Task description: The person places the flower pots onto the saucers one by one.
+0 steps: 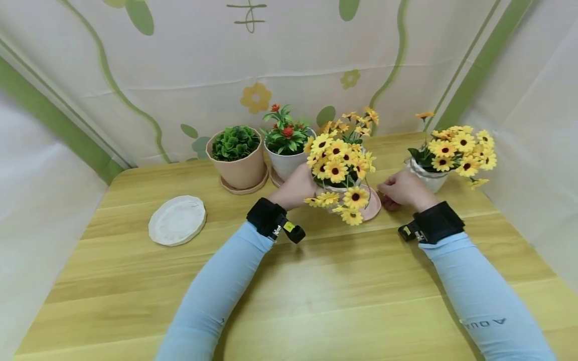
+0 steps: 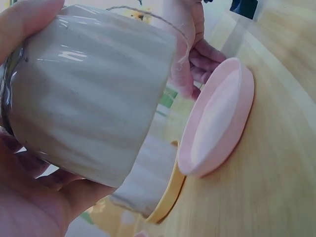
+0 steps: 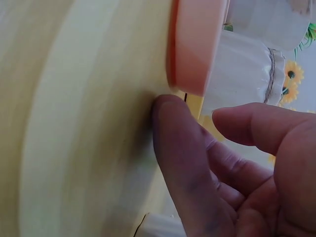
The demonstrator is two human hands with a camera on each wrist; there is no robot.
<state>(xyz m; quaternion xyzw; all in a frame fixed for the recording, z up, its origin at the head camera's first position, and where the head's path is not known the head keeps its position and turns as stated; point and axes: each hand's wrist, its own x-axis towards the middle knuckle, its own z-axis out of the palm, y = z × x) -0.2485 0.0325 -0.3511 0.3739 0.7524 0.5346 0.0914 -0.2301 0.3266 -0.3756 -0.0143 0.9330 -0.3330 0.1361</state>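
My left hand (image 1: 298, 186) grips a white ceramic flowerpot (image 2: 94, 94) with twine round its rim, fingers curled about its side. Yellow daisies (image 1: 336, 163) fill it and hide most of the pot in the head view. The pot is tilted in the left wrist view, next to a round pink saucer (image 2: 237, 123) on the table. On the saucer's right side is my right hand (image 1: 402, 189). Its thumb and forefinger are apart with nothing between them, the fingertips (image 3: 170, 106) right by the saucer's edge.
Behind the held pot, another white pot (image 2: 148, 173) stands on a yellow saucer (image 2: 170, 197). A potted daisy (image 1: 429, 175) sits at the right. Back left are a peach pot (image 1: 239, 170) and a white red-flowered pot (image 1: 282, 159) on saucers. A white saucer (image 1: 177, 220) lies at the left.
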